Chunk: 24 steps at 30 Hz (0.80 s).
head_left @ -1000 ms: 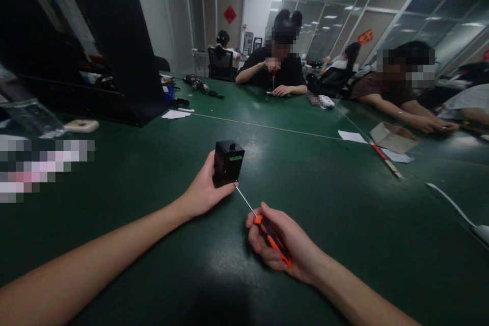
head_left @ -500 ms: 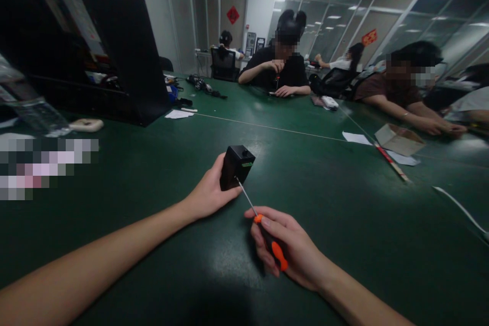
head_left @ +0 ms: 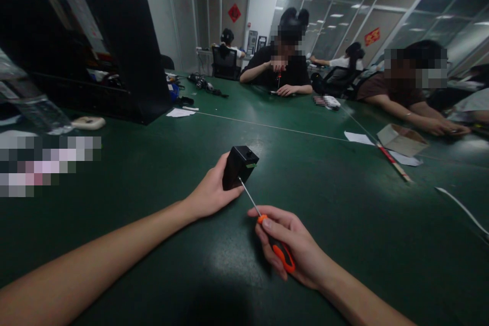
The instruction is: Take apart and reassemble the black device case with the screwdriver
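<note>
My left hand grips a small black box with a green label, tilted over on the green table. My right hand is closed around the orange-and-black handle of a screwdriver. Its thin metal shaft runs up and left, and the tip touches the near face of the box.
A large black case stands at the back left, with a plastic bottle and papers near it. A cardboard box, a red-and-wood stick and a white cable lie at the right. Other people sit along the table's far side.
My left hand has tipped the black box from upright to tilted. The screwdriver tip has come up against the box's near face.
</note>
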Available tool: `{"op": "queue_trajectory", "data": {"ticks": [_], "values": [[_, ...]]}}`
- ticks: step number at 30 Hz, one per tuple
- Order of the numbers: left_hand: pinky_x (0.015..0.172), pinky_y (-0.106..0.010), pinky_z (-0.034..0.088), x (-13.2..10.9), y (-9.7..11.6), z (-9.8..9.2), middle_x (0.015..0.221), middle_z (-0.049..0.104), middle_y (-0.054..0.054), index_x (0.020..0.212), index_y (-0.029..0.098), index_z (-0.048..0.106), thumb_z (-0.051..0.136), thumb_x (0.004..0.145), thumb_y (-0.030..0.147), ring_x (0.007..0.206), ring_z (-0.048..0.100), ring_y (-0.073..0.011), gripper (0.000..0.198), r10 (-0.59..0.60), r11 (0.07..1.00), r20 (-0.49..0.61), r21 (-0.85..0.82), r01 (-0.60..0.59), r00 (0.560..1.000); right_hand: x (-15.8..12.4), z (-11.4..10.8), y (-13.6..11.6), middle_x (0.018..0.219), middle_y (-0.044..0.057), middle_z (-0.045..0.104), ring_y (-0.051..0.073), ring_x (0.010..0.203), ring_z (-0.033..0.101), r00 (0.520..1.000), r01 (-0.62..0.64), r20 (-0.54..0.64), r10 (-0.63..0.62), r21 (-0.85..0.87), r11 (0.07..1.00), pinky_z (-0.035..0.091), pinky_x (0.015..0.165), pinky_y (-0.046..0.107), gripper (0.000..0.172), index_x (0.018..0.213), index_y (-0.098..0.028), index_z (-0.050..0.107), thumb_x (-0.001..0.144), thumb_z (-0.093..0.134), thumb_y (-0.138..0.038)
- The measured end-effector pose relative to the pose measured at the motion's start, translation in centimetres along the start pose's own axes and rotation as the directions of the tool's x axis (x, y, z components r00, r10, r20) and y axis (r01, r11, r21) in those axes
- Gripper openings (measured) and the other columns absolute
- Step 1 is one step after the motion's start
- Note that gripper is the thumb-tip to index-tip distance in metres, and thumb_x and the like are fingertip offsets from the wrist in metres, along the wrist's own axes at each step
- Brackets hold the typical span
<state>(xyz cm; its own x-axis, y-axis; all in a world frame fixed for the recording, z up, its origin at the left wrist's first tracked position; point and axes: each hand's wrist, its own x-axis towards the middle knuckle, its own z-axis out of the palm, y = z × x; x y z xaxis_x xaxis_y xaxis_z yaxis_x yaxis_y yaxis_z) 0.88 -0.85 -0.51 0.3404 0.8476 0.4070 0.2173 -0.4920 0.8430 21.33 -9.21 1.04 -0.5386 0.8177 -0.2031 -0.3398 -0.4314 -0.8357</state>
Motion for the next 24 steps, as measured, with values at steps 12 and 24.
{"op": "queue_trajectory", "data": {"ticks": [12, 24], "values": [[0.084, -0.035, 0.050, -0.3, 0.9, 0.0, 0.114, 0.064, -0.011, 0.142, 0.015, 0.031, 0.055, 0.093, 0.039, 0.096, 0.063, -0.0231, 0.060, -0.046, 0.991, 0.035, 0.131, 0.041, 0.998, -0.1, 0.0, -0.1, 0.065, -0.004, 0.058, 0.000, 0.028, 0.039, 0.997, 0.006, -0.077, -0.008, -0.030, 1.000, 0.023, 0.026, 0.010, 0.032, 0.116, -0.016, 0.063, 0.090, 0.066, -0.035], [0.081, -0.034, 0.049, -0.7, 0.9, 0.0, 0.114, 0.065, -0.012, 0.143, 0.014, 0.030, 0.045, 0.096, 0.042, 0.092, 0.063, -0.0234, 0.057, -0.018, 0.981, 0.082, 0.195, 0.002, 0.996, -0.2, 0.3, -0.4, 0.062, -0.006, 0.054, -0.001, 0.028, 0.033, 0.995, 0.001, -0.097, -0.005, -0.041, 0.999, 0.017, 0.026, 0.011, 0.033, 0.112, -0.015, 0.064, 0.087, 0.069, -0.037]]}}
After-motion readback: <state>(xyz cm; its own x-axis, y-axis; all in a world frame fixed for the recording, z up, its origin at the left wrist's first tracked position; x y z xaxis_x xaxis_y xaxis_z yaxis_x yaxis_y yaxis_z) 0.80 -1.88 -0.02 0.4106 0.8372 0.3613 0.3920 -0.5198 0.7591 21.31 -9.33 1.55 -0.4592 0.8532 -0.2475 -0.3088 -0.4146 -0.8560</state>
